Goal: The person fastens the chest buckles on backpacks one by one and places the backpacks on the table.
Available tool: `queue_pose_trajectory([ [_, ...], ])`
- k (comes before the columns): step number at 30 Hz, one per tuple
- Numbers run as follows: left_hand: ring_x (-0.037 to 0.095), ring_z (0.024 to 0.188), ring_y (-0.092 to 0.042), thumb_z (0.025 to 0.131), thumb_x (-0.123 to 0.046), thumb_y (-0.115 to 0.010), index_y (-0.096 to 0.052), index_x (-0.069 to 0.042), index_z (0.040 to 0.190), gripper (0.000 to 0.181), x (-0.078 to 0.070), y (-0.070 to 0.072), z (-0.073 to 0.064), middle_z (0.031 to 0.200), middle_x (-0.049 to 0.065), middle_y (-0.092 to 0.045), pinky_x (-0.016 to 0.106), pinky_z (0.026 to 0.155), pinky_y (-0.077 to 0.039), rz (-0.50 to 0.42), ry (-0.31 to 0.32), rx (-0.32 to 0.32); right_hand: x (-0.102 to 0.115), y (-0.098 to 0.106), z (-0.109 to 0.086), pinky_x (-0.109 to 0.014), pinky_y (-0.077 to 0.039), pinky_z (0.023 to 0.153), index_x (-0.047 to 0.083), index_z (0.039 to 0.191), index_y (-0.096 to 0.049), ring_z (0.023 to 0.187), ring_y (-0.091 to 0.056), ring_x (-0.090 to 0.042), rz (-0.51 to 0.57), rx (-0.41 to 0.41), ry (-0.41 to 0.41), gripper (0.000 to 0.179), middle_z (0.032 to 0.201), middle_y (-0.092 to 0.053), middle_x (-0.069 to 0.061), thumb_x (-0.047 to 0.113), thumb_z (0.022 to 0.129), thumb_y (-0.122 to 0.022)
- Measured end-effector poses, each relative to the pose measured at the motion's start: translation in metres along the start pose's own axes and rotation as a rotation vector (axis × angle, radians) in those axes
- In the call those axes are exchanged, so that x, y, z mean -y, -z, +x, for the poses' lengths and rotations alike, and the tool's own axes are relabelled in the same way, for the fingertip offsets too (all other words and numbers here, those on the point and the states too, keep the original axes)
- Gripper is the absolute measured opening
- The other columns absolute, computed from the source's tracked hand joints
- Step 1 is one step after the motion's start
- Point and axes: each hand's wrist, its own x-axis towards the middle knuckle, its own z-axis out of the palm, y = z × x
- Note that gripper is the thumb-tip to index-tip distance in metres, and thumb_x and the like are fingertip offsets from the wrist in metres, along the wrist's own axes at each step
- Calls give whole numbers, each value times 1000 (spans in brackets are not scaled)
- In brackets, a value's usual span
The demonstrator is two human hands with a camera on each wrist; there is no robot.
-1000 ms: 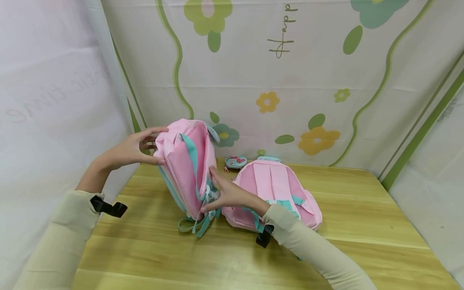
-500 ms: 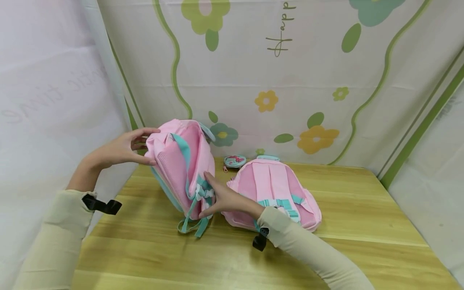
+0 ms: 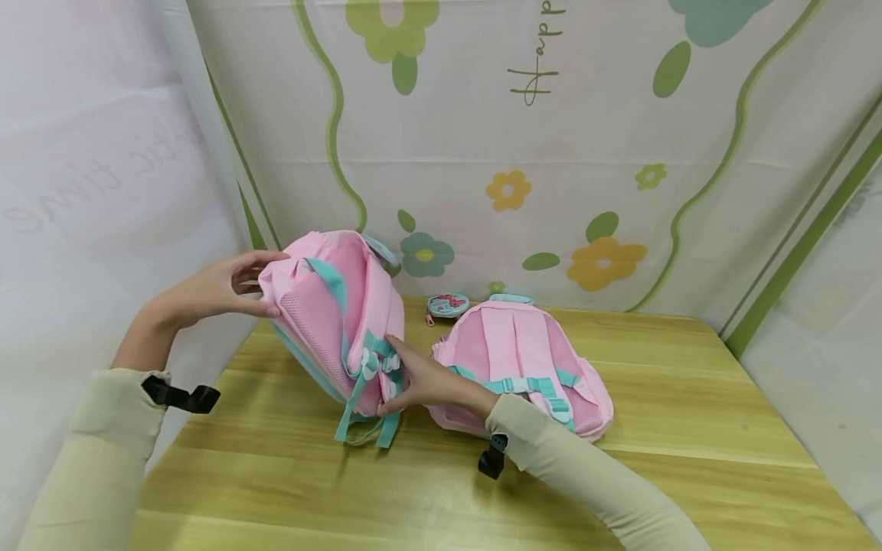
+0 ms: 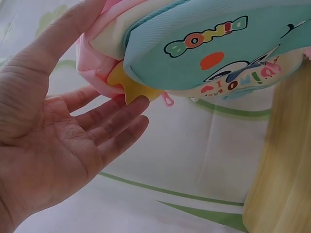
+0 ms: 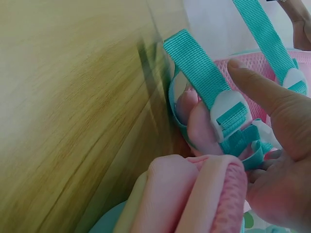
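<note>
A pink child's backpack [image 3: 313, 329] with teal straps stands tilted leftward on the table's left half, its padded back partly facing me. My left hand [image 3: 213, 292] grips its upper left corner, thumb on the near side and fingers behind. In the left wrist view those fingers lie against a yellow star-shaped piece [image 4: 136, 87] beside the teal front with printed letters. Low on the right side, my right hand [image 3: 434, 380] holds the bag between thumb and fingers. Close to that thumb, the right wrist view has teal webbing [image 5: 194, 65] and a white buckle [image 5: 231, 114]. Its other fingers are partly hidden.
A second pink backpack [image 3: 520, 337] lies straps-up just right of my right hand. Behind it sits a small round teal pouch [image 3: 448, 305] with a zipper pull. The wooden table [image 3: 689, 398] ends at a flower-printed curtain [image 3: 537, 138].
The held backpack has tilted further left and turned, its upper part shifting left with my left hand. My right hand has stayed near its lower corner. The second backpack has not moved.
</note>
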Motion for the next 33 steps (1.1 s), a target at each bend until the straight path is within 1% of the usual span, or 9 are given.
queue_pose_trajectory([
  [5, -5, 118, -57, 87, -4, -78, -40, -14, 153, 77, 8, 0, -4, 143, -1, -49, 16, 92, -51, -10, -2, -12, -3, 0, -2, -42, -32, 123, 16, 165, -8, 154, -28, -20, -29, 0, -21, 121, 169, -24, -5, 25, 77, -91],
  [11, -7, 120, -54, 89, -4, -76, -40, -13, 153, 74, 18, 0, -8, 140, -11, -51, 14, 93, -50, -22, 8, -22, -5, 0, -3, -43, -30, 123, 16, 165, -9, 155, -26, -22, -50, 7, -36, 123, 170, -21, -5, 26, 75, -92],
  [16, -4, 117, -56, 89, -3, -75, -41, -11, 152, 72, 28, 0, -12, 135, -17, -54, 18, 90, -52, -34, 2, -28, -5, 0, -4, -42, -31, 123, 17, 165, -9, 155, -25, -21, -87, 18, -38, 125, 171, -20, -4, 23, 74, -94],
  [21, -4, 117, -56, 91, -3, -73, -41, -10, 152, 69, 36, 2, -16, 134, -17, -54, 18, 89, -52, -26, -28, -6, -4, 1, -4, -40, -33, 122, 13, 165, -10, 155, -27, -22, -124, 23, -26, 122, 170, -21, -7, 14, 75, -92],
  [24, -5, 118, -55, 91, -3, -73, -41, -11, 151, 68, 40, 3, -18, 135, -17, -54, 17, 90, -51, -24, -31, 3, -4, 1, -3, -39, -34, 122, 13, 165, -10, 154, -28, -21, -128, 22, -25, 121, 169, -23, -7, 12, 75, -91],
  [29, -8, 119, -52, 91, -3, -73, -40, -12, 152, 69, 44, 5, -22, 136, -19, -51, 14, 91, -49, -28, -14, 1, -6, 0, 0, -37, -33, 122, 14, 165, -13, 154, -30, -20, -157, 11, -24, 118, 168, -27, -6, 15, 77, -91],
  [33, -7, 119, -53, 91, -3, -73, -41, -13, 152, 69, 47, 5, -23, 136, -19, -52, 15, 91, -50, -36, -7, 2, -7, -1, 2, -37, -34, 121, 15, 164, -17, 152, -33, -20, -183, -2, -20, 116, 167, -31, -6, 18, 76, -92],
])
